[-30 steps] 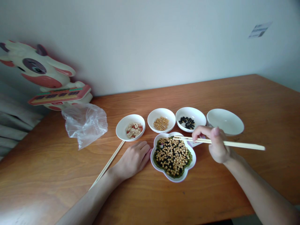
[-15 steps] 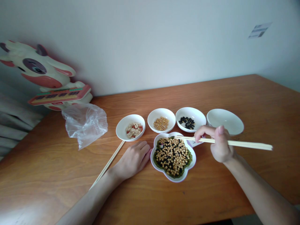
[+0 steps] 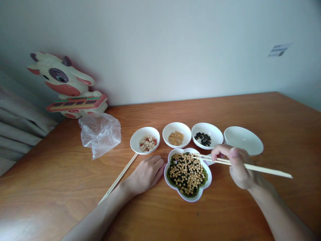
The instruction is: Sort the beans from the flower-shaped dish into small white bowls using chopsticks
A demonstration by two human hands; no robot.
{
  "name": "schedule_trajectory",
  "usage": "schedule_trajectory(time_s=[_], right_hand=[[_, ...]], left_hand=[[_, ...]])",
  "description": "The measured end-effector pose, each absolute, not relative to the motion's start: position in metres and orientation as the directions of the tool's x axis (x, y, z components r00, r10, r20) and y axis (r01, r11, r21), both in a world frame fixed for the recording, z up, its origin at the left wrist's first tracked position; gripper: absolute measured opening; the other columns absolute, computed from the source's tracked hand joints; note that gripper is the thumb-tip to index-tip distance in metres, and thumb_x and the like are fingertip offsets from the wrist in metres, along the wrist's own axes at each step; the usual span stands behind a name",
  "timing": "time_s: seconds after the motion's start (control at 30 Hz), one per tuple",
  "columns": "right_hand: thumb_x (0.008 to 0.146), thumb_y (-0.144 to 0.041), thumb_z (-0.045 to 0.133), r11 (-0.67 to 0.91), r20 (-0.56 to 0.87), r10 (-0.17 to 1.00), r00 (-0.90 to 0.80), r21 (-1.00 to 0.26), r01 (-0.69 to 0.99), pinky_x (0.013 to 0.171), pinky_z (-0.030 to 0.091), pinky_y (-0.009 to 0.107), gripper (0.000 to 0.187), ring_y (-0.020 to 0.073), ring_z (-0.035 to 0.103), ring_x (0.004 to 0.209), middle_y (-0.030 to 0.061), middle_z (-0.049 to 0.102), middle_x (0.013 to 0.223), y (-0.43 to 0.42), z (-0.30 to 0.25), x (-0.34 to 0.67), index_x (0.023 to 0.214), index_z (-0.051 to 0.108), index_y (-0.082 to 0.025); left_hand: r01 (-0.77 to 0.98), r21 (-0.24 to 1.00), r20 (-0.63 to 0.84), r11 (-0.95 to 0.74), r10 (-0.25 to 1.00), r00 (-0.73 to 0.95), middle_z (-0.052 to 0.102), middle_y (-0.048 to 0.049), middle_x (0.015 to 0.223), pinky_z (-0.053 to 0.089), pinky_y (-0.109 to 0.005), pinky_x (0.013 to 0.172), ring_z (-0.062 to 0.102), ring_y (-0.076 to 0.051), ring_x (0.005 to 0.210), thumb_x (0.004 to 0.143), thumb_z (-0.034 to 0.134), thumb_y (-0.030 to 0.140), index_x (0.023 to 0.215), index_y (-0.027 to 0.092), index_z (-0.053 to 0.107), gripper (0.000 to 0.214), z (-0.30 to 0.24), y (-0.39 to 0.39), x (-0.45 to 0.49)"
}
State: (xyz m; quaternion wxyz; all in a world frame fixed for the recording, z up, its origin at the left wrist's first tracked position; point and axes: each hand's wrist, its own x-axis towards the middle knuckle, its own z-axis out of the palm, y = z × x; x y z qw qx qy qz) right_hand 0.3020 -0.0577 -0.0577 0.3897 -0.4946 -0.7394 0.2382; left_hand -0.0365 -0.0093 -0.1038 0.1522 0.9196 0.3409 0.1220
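A flower-shaped dish with a pale purple rim holds mixed beans: yellow, black and small green ones. My right hand is closed on a pair of chopsticks, whose tips reach among the beans near the dish's far edge. Whether the tips pinch a bean cannot be made out. My left hand rests palm down on the table, fingers curled together, its thumb side against the dish's left edge. Its fingertips are hidden.
Behind the dish stand white bowls with flat pale seeds, yellow beans and black beans; a fourth bowl stands right. Another pair of chopsticks lies left. Farther back are a plastic bag and a cow-shaped toy keyboard.
The whole view has shifted, so things appear lower and mostly farther right. The chopsticks in my right hand have parted slightly, tips still at the dish's far side. My left hand keeps its place.
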Motion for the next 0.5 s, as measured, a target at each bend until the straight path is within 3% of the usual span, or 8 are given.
schedule_trajectory(time_s=[0.2, 0.5], right_hand=[[0.109, -0.058, 0.021, 0.356, 0.306, 0.934, -0.183, -0.77, 0.529, 0.067, 0.04, 0.036, 0.063, 0.021, 0.057, 0.07, 0.0045, 0.065, 0.075, -0.06, -0.061, 0.292, 0.079, 0.062, -0.022], [0.108, -0.062, 0.011, 0.316, 0.275, 0.949, -0.155, -0.838, 0.445, 0.065, 0.043, 0.034, 0.072, 0.02, 0.06, 0.068, 0.0035, 0.065, 0.071, -0.053, -0.068, 0.296, 0.078, 0.063, -0.022]], left_hand=[[0.578, 0.352, 0.143, -0.736, 0.652, 0.744, 0.063, -0.0059, 0.093, 0.046, -0.03, 0.072, 0.057, -0.018, 0.078, 0.11, 0.039, 0.026, 0.088, 0.019, 0.057, 0.029, -0.106, -0.01, -0.036], [0.582, 0.372, 0.125, -0.723, 0.661, 0.74, 0.063, -0.0064, 0.092, 0.046, -0.03, 0.071, 0.057, -0.018, 0.077, 0.11, 0.039, 0.025, 0.087, 0.018, 0.057, 0.029, -0.101, -0.01, -0.035]])
